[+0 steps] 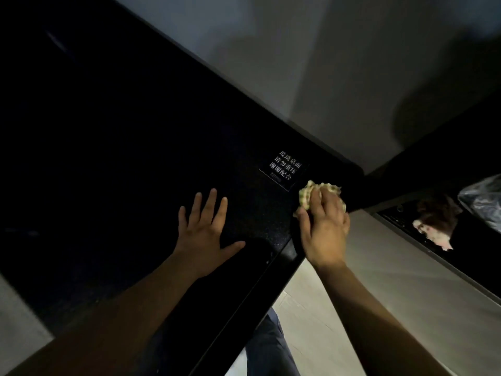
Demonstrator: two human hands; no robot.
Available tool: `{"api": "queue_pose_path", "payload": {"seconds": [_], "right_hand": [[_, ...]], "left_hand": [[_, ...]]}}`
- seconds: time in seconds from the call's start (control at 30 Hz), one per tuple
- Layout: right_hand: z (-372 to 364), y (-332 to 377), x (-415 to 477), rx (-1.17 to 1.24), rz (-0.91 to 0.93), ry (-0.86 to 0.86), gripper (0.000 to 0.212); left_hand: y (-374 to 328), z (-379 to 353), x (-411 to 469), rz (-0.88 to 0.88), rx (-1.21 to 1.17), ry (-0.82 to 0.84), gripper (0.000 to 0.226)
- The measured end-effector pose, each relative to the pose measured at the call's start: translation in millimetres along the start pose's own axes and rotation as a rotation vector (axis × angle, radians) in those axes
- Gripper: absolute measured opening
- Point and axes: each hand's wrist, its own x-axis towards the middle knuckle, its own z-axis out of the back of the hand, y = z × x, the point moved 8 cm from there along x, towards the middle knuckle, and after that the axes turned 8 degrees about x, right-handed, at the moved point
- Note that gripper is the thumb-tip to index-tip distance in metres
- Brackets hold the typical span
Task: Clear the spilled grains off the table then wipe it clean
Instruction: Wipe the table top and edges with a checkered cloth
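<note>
The right hand (324,229) was curled over a crumpled cloth (307,196), fingers and thumb gripping it and pressing it down on the desk (108,131) right at its near right corner. The left hand (206,229) lay flat on the top just beside it, fingers straight and spread, holding nothing. The cloth was soft, bunched into a wad, pale with a yellow-green check. It sat just below a small square label (284,169) with white characters. From the cloth, nearly all of the desk stretched away to the left and forward, its long edge running on a diagonal from the corner, so any wiping stroke would likely have to travel leftward, past the left hand. The top was black, glossy and hard, with a faint speckle between the hands; whether that was grain or finish could not be told, and no loose grains showed. Pale floor (352,308) lay beneath, and a crinkled plastic bag (482,196) sat well apart at far right
</note>
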Motion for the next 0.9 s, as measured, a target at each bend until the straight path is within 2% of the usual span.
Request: {"api": "queue_pose_path", "payload": {"seconds": [0.1,0.23,0.4,0.57,0.77,0.9], "right_hand": [[-1.8,-4.9,-13.8,0.047,0.021,-0.004,0.044],[15.5,-5.1,0.9,0.216,0.007,-0.110,0.032],[46.7,-1.2,53.0,0.229,-0.008,-0.306,0.031],[9.0,-31.0,78.8,0.136,-0.172,-0.066,0.035],[-9.7,-2.1,-4.1,0.093,0.033,-0.084,0.055],[-4.9,17.0,-38.4,0.211,0.140,0.011,0.045]], "left_hand": [[-0.8,-2.5,-0.3,-0.025,-0.066,-0.002,0.107],[0.3,-3.2,-0.7,-0.028,-0.081,-0.001,0.104],[-0.7,-4.6,0.4,-0.030,-0.090,0.009,0.106],[0.2,-4.5,-0.3,-0.033,-0.100,0.013,0.107],[-0.2,-5.4,0.0,-0.040,-0.084,-0.001,0.107],[-0.2,-5.7,0.7,-0.032,-0.063,0.005,0.107]]}}
